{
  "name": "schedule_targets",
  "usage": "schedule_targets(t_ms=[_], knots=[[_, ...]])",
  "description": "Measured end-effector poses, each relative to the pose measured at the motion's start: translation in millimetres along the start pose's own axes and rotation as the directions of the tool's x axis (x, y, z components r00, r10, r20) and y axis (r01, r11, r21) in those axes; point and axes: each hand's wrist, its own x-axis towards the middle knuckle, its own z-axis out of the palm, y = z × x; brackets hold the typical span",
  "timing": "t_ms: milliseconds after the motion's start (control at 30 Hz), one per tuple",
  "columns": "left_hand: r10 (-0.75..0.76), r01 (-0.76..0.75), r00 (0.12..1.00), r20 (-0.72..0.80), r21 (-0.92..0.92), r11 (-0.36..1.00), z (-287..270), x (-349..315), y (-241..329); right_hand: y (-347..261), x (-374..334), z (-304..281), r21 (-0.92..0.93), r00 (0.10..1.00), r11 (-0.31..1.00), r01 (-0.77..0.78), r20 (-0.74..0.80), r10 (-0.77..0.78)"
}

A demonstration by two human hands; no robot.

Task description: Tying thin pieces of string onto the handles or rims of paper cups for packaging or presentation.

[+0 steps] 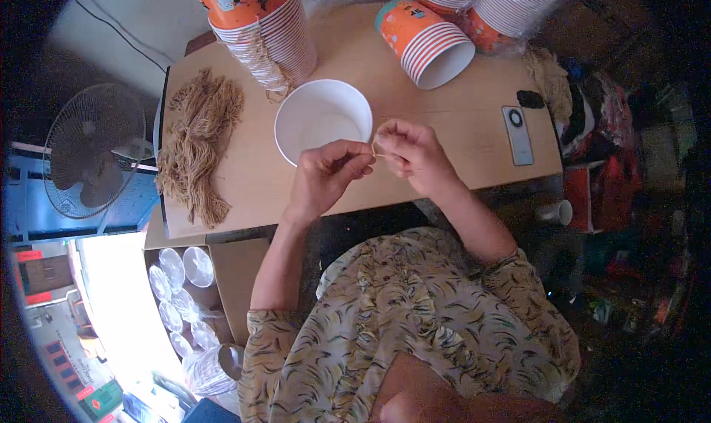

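My left hand [326,177] and my right hand [419,156] meet at the near edge of the table, both with fingers pinched. Between their fingertips runs a thin pale strand of twine [378,153], partly hidden by the fingers. Just beyond my left hand stands a white paper tub [320,115], its mouth facing up. To the left lies a thick bundle of brown twine [200,145]. More twine strands [261,56] hang down the side of a tall stack of orange and white paper tubs [289,38].
A shorter stack of orange tubs [426,45] lies on its side at the back, near plastic-wrapped stacks [511,12]. At right are a phone [517,135] and a small black item [529,98]. A fan [96,150] stands left; below it, a carton [241,278] holds clear-wrapped round things.
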Motion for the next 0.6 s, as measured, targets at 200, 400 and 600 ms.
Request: schedule_targets(t_ms=[200,400,600], knots=[[0.13,-0.117,0.971,-0.199,0.078,0.99,6.9,-9.4,-6.0,9.8,1.8,8.9,0.06,0.998,0.996,-0.064,-0.009,0.064],[0.282,-0.237,0.918,-0.279,0.185,0.954,7.7,-10.4,-13.3,11.1,0.6,13.5,0.067,0.995,0.993,-0.095,0.007,0.095],[0.472,-0.353,0.848,-0.242,0.408,0.842,7.0,-10.0,-18.1,13.6,3.2,9.4,0.069,0.988,0.985,-0.156,0.004,0.156]])
